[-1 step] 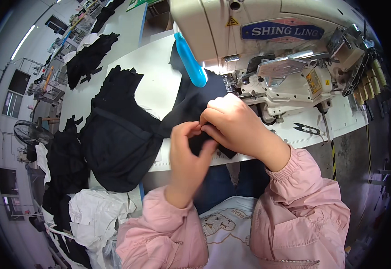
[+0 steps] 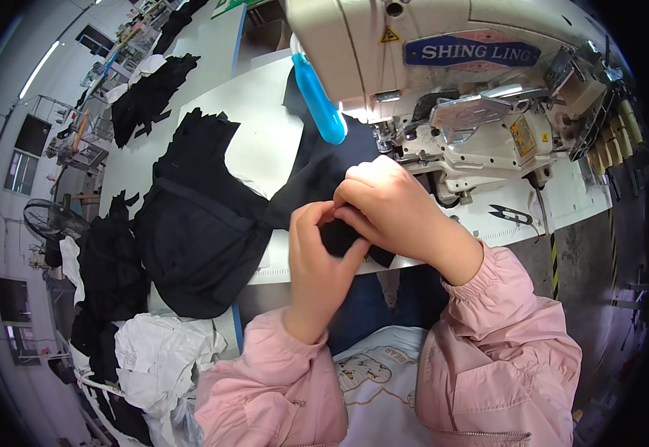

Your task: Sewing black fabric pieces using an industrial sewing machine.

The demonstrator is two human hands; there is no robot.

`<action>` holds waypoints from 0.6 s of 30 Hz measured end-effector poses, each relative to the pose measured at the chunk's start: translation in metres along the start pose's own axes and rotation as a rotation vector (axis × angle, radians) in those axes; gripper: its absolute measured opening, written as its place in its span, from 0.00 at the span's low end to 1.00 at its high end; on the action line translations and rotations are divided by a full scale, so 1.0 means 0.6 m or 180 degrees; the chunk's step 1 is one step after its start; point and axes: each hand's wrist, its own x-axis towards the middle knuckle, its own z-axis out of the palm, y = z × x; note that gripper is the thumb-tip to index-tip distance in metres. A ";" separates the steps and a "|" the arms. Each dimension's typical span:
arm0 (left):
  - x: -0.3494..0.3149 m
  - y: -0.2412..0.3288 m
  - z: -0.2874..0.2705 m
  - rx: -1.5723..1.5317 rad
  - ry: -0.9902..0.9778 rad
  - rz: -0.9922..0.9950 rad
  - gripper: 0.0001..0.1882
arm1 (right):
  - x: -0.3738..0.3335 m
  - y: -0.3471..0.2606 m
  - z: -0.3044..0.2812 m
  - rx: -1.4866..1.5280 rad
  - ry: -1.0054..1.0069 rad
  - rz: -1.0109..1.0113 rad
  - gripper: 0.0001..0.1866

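Observation:
Black fabric (image 2: 313, 175) lies on the pale sewing table, running back beside the needle area of a white industrial sewing machine (image 2: 369, 67). At its near edge both my hands meet. My right hand (image 2: 395, 212) is closed, thumb and fingers pinching the fabric. My left hand (image 2: 317, 257) curls around the same edge, its fingertips touching the right fingertips and its thumb spread below, against the cloth. The exact grip between the fingertips is hidden. A bright blue tube-shaped piece (image 2: 320, 100) hangs from the machine's left side.
Left of my hands lies a pile of black garment pieces (image 2: 198, 231). Crumpled white cloth (image 2: 164, 350) sits at lower left. Thread snips (image 2: 510, 214) rest on the table right of my hands, near its front edge (image 2: 562, 223). A black fan (image 2: 52, 220) stands far left.
My left hand has shifted slightly right, and its thumb has moved closer to my right hand. The right hand keeps its pinch on the fabric.

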 end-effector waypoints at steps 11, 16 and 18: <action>0.002 -0.042 -0.007 -0.0473 0.0123 -0.0713 0.18 | 0.001 -0.006 -0.008 0.0005 -0.0282 -0.0033 0.10; 0.002 -0.062 -0.050 -0.1097 -0.0366 -0.0737 0.16 | 0.002 -0.012 0.000 0.0089 -0.0270 -0.0017 0.12; 0.010 -0.032 -0.062 -0.0305 -0.0626 -0.0352 0.24 | 0.001 -0.011 0.008 0.0056 -0.0290 0.0043 0.12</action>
